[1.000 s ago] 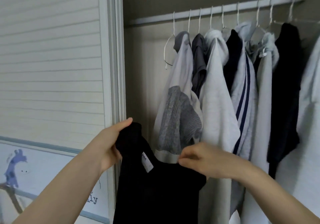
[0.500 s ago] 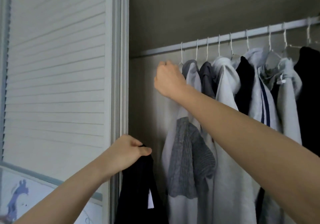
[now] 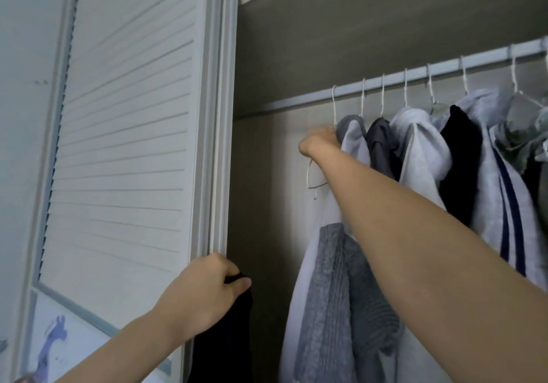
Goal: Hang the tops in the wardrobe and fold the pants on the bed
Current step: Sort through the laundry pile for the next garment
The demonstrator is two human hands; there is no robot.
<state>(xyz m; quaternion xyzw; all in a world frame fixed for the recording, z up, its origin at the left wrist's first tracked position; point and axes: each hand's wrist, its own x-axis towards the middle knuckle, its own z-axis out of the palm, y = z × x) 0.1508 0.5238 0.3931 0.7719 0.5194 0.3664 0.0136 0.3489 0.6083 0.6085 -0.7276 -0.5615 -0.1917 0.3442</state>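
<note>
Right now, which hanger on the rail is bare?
The leftmost white wire hanger, at the right hand. Nothing hangs on it; every other hanger to its right carries a garment. The left hand holds the black top.

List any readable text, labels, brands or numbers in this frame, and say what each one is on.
None can be read.
The black top gripped by the left hand shows no tag or print from this angle.
The hanging clothes by the right hand carry stripes only, no lettering.
The wardrobe door has a blue cartoon drawing on its lower panel, but no legible words.
</note>
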